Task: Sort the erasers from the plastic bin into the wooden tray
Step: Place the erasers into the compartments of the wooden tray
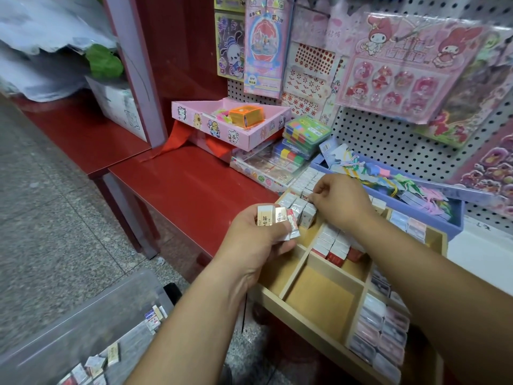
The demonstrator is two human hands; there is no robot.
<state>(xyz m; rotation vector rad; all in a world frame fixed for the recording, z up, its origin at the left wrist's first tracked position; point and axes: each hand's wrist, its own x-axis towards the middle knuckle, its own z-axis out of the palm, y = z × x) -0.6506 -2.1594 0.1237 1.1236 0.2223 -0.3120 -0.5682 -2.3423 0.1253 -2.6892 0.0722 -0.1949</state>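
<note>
Erasers (277, 220) fan from your left hand's (258, 245) curled grip at frame centre, beside the wooden tray (322, 309), while your right hand (341, 201) pinches a single eraser (308, 196) into the packed upper compartment, seemingly mid-placement, so seat it upright next, then draw another; more wait in the plastic bin (97, 323) at lower left.

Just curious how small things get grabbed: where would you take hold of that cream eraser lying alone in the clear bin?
Pinch the cream eraser across its two long edges, from straight above: it seems to lie flat on the floor of the plastic bin, bare floor beside both long edges, and the bin is open on top.
</note>
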